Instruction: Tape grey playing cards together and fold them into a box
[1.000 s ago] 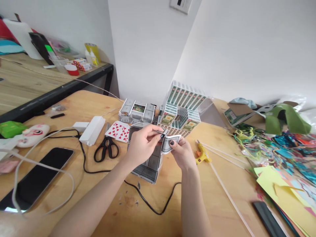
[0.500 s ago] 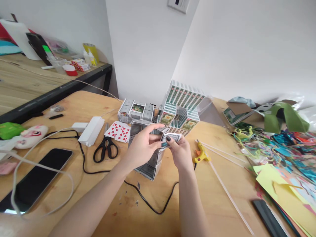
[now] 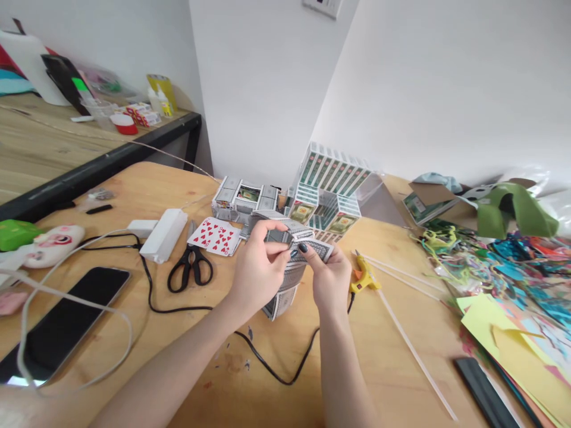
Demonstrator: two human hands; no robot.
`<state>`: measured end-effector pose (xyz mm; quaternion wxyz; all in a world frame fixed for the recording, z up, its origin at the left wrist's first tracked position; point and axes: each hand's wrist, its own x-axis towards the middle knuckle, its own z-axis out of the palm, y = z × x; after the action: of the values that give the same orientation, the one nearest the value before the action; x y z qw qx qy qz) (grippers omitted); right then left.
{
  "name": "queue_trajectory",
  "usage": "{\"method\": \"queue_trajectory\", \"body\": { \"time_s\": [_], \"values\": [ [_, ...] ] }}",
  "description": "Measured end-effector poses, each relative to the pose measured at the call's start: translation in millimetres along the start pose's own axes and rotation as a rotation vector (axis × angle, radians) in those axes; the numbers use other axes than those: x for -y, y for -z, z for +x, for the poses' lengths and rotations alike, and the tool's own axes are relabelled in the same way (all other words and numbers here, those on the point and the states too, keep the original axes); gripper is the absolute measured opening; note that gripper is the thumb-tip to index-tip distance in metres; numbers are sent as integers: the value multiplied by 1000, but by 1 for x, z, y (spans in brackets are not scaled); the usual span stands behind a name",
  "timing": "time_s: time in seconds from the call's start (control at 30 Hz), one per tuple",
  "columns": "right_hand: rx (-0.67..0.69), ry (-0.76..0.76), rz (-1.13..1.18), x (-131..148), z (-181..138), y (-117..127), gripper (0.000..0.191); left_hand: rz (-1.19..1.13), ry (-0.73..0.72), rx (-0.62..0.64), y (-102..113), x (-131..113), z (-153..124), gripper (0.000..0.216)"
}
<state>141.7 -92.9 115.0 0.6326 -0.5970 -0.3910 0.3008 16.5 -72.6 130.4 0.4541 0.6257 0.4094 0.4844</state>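
Between my hands is a structure of joined playing cards (image 3: 292,277), patterned grey on the outside and tilted above the table. My left hand (image 3: 262,261) pinches its upper edge, thumb and fingers closed on the cards. On the right side, my right hand (image 3: 328,273) grips a patterned playing card (image 3: 322,249) at the structure's edge, thumb on top. Both thumbs nearly meet at the join. Behind lies a grey card-built piece (image 3: 244,199) with a green box showing through its opening. Two loose heart cards (image 3: 216,236) lie face up to the left.
Black scissors (image 3: 190,267), a white box (image 3: 163,235) and a phone (image 3: 66,321) lie at left. Stacked card boxes (image 3: 332,178) stand behind. A yellow glue gun (image 3: 364,276) rests right, near clear glue sticks (image 3: 414,351) and coloured scraps (image 3: 513,255). A black cable (image 3: 276,371) crosses in front.
The card structure has turned and tilted, its lower end shifting slightly right. My left fingers have curled more over its edge, and more of the card in my right hand shows.
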Motion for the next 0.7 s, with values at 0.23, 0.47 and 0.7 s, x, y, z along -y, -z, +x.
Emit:
{"method": "queue_trajectory", "body": {
  "time_s": [0.23,0.47,0.7],
  "values": [
    [-102,13,-22,7,0,5,28,-9,-6,123,-2,3,8,12],
    [-83,62,-107,9,-11,-4,26,481,-311,-69,-5,7,4,30],
    [-19,65,-33,8,-12,-7,20,576,-370,-109,-3,14,9,34]
  ]
}}
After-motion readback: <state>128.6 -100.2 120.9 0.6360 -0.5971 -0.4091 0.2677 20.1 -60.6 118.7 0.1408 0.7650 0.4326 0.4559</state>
